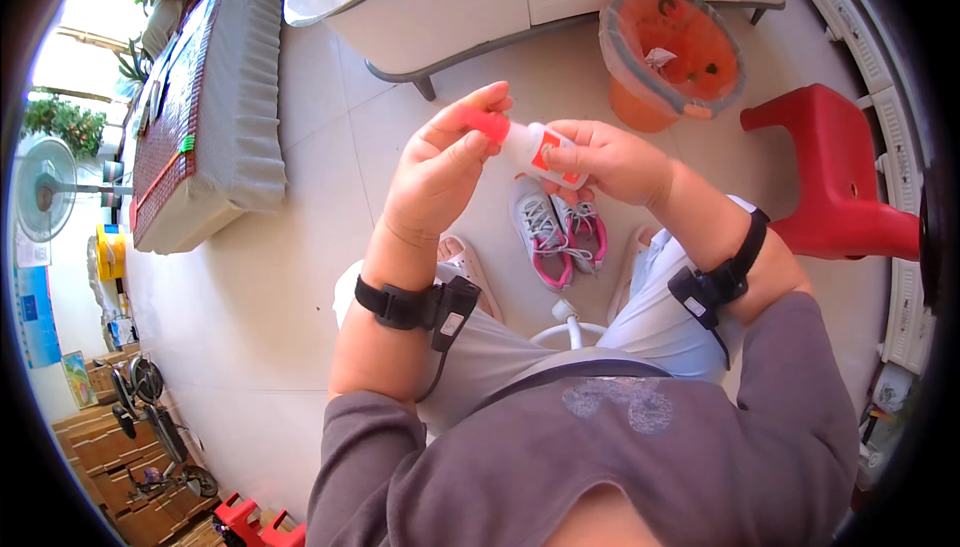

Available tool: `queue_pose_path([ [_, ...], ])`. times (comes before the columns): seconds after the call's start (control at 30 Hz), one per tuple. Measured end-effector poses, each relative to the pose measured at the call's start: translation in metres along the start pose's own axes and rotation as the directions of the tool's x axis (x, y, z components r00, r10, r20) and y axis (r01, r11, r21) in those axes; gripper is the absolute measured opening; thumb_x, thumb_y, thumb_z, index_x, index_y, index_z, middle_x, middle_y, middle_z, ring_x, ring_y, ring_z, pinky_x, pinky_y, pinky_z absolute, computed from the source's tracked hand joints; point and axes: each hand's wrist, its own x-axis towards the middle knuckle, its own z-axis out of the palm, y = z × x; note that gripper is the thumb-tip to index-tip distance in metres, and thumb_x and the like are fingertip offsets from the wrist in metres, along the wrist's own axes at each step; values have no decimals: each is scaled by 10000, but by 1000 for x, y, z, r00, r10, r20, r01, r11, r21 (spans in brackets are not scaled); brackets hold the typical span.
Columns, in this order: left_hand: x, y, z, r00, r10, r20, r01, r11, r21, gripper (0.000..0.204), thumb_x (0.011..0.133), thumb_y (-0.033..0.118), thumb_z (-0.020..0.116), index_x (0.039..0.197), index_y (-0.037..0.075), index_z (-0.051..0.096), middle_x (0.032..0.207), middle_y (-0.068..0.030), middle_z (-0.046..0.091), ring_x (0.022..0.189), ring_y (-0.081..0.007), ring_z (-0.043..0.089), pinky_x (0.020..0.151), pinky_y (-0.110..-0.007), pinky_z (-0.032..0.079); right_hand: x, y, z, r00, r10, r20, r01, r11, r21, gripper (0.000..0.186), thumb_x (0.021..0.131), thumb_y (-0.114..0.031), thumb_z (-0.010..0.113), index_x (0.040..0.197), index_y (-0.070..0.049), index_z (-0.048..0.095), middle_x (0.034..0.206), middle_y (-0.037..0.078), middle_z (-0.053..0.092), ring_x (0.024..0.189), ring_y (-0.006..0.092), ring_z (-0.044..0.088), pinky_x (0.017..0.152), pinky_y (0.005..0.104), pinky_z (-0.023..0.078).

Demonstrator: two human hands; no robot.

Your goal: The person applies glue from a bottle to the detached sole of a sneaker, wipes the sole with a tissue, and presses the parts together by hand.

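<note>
We count two hands, the left hand [437, 172] and the right hand [610, 159], sharing one white bottle [533, 147] with one red cap [484, 124]. We count two black wrist straps [400, 305], one per forearm. On the floor we see two grey-and-pink sneakers [558, 229], one orange lined bin [672, 52], one red stool [838, 172], and one standing fan [45, 189].

Grey long-sleeved top with pushed-up sleeves, pale grey trousers, black cabled wristbands on both wrists.
</note>
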Motion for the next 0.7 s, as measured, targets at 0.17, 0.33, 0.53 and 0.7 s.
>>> queue_pose_path([
  [0.17, 1, -12, -17, 990, 141, -29, -134, 976, 170, 316, 831, 82, 511, 1123, -32, 477, 1077, -77, 510, 822, -111, 480, 750, -228, 379, 4, 5, 5, 997, -71, 14, 71, 997, -36, 274, 816, -295, 565, 927, -47, 525, 740, 7, 547, 620, 52, 507, 523, 191, 393],
  [0.33, 3, -12, 0, 975, 136, -175, -133, 991, 30, 200, 830, 82, 515, 1001, -16, 550, 1049, -80, 524, 848, -125, 491, 762, -247, 386, 4, 5, 10, 965, -209, -159, 156, 944, -291, 269, 804, -247, 588, 970, -46, 522, 744, 3, 544, 644, 61, 522, 541, 205, 415],
  [0.53, 2, -12, -1, 991, 64, -120, -51, 993, 109, 98, 831, 109, 533, 882, 26, 548, 950, -73, 555, 905, -161, 506, 807, -304, 389, 3, 7, 8, 977, -165, -137, 137, 972, -192, 271, 801, -239, 591, 971, -38, 524, 744, 1, 545, 631, 58, 518, 539, 200, 416],
  [0.7, 10, -21, -14, 949, 173, -263, -172, 985, 27, 123, 816, 154, 574, 882, 51, 559, 908, -53, 572, 828, -146, 530, 771, -285, 397, 5, 10, 7, 968, -197, -154, 149, 949, -280, 268, 805, -240, 586, 970, -38, 524, 743, 5, 549, 626, 59, 521, 540, 201, 420],
])
